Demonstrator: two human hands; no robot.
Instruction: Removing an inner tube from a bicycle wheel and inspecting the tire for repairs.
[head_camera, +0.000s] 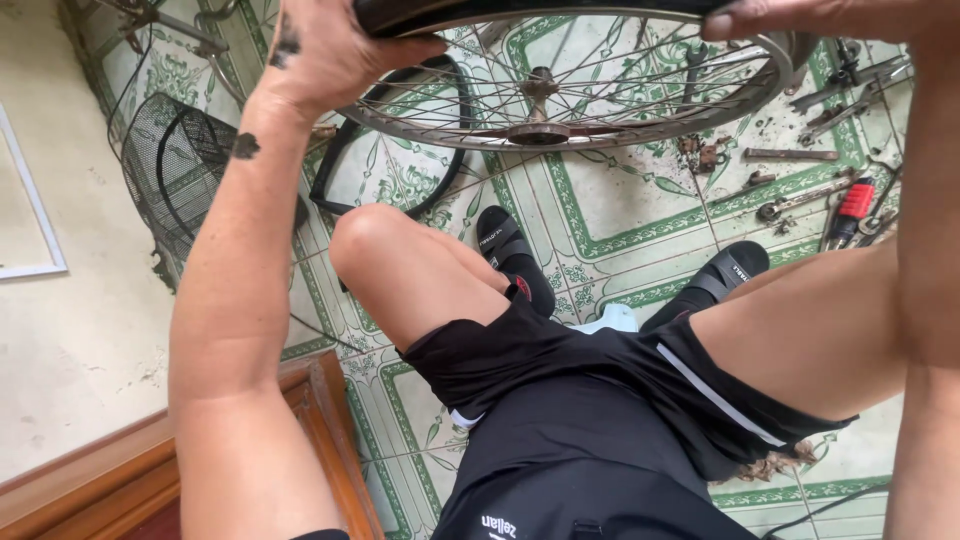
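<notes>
A spoked bicycle wheel (560, 85) with a black tyre (420, 14) on its rim is held up in front of me, above the tiled floor. My left hand (325, 45), smeared with black grease, grips the tyre and rim at the wheel's upper left. My right hand (800, 18) presses on the tyre at the upper right, its fingers lying flat along it. The hub and axle (538, 130) show through the spokes. I sit with bare knees apart, in black shorts and black sandals (510, 250).
A black wire basket (170, 170) lies at the left by the wall. A black inner tube (400, 170) loops on the floor under the wheel. Wrenches (800, 200) and a red-handled tool (852, 205) lie at the right. A wooden frame edge (330, 440) runs beside my left leg.
</notes>
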